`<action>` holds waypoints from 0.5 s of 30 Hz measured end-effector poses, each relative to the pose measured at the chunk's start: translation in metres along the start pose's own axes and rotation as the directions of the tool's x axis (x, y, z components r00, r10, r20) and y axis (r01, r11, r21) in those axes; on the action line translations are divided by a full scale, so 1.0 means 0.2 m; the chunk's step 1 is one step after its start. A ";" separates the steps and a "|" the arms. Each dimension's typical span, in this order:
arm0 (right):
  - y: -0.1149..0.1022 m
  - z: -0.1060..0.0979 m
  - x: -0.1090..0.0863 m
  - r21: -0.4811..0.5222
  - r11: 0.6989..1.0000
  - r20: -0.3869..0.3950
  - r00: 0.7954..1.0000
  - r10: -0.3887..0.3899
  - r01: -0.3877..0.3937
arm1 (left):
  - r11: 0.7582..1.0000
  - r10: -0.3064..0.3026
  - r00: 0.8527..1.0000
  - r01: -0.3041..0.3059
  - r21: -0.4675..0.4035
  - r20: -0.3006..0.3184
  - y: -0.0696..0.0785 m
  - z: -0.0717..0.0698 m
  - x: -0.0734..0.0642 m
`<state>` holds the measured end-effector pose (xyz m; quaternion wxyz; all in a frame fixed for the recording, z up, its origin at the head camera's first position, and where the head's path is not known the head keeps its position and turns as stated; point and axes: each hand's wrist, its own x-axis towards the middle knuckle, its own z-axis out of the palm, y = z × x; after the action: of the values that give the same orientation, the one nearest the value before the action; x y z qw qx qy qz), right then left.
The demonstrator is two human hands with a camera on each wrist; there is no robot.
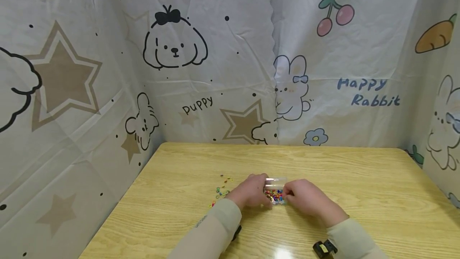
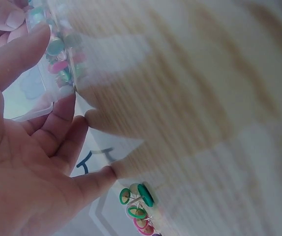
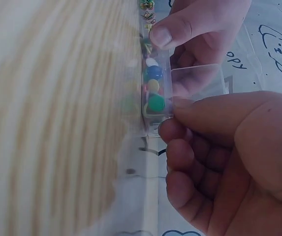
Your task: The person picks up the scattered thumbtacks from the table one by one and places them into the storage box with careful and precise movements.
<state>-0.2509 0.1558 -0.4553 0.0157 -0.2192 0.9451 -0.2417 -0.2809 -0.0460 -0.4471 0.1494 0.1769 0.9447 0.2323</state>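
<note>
A small clear plastic box [image 1: 276,182] stands on the table between both hands, its transparent lid [image 3: 207,78] raised at the back. Colourful thumbtacks [image 1: 274,196] fill its lower part; green, blue and white heads show through the wall in the right wrist view. My left hand [image 1: 250,191] holds the box's left end, thumb in front and fingers behind. At the opposite end, my right hand [image 1: 306,197] pinches the corner near the lid between thumb and forefinger, the other fingers curled under. Loose thumbtacks [image 2: 138,201] lie beyond the left little finger.
More scattered thumbtacks [image 1: 218,190] lie on the wooden table [image 1: 359,179] left of the left forearm. A printed curtain [image 1: 230,51] with cartoon animals hangs around the table's back and sides. Dark wrist devices [image 1: 324,248] show near both sleeves.
</note>
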 end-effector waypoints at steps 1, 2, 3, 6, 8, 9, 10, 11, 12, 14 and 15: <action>0.00 0.00 0.00 -0.002 1.000 0.002 1.000 -0.001 0.001 | 1.000 0.000 1.000 0.000 0.001 -0.001 0.00 0.00 0.00; 0.00 0.00 0.00 -0.002 1.000 0.003 1.000 -0.001 0.001 | 1.000 0.001 1.000 -0.001 0.002 -0.001 0.00 0.00 0.00; 0.00 -0.01 -0.01 0.004 1.000 0.005 1.000 0.006 -0.006 | 1.000 0.001 1.000 -0.001 0.002 -0.002 0.00 0.00 0.00; 0.00 -0.03 -0.01 0.018 0.999 0.011 0.999 0.035 -0.035 | 1.000 0.002 1.000 -0.002 0.002 -0.003 0.00 0.00 0.00; 0.01 -0.05 -0.01 0.028 0.998 0.012 0.998 0.061 -0.061 | 1.000 0.001 1.000 -0.001 0.003 -0.004 0.00 0.00 0.00; 0.02 -0.06 -0.02 0.029 0.997 0.011 0.997 0.073 -0.073 | 1.000 0.000 1.000 0.000 0.001 -0.004 0.00 0.00 0.00; 0.03 -0.07 -0.02 0.028 0.996 0.009 0.997 0.080 -0.081 | 1.000 0.000 1.000 0.000 0.002 -0.005 0.00 0.00 0.00; 0.04 -0.08 -0.02 0.024 0.996 0.007 0.996 0.088 -0.088 | 1.000 -0.002 1.000 0.002 0.003 -0.005 0.00 0.00 0.00; 0.05 -0.10 -0.03 0.016 0.996 0.003 0.996 0.092 -0.092 | 1.000 -0.005 1.000 0.005 0.004 -0.005 0.00 0.00 0.00; 0.07 -0.13 -0.05 0.000 0.994 0.002 0.994 0.109 -0.109 | 1.000 -0.009 1.000 0.009 0.008 -0.004 0.00 0.00 0.00; 0.08 -0.15 -0.05 -0.008 0.993 0.003 0.993 0.119 -0.119 | 1.000 -0.013 1.000 0.013 0.009 -0.004 0.00 0.00 0.00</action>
<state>-0.2519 0.1866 -0.4376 0.0309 -0.1631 0.9574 -0.2363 -0.2800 -0.0453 -0.4469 0.1483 0.1712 0.9471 0.2272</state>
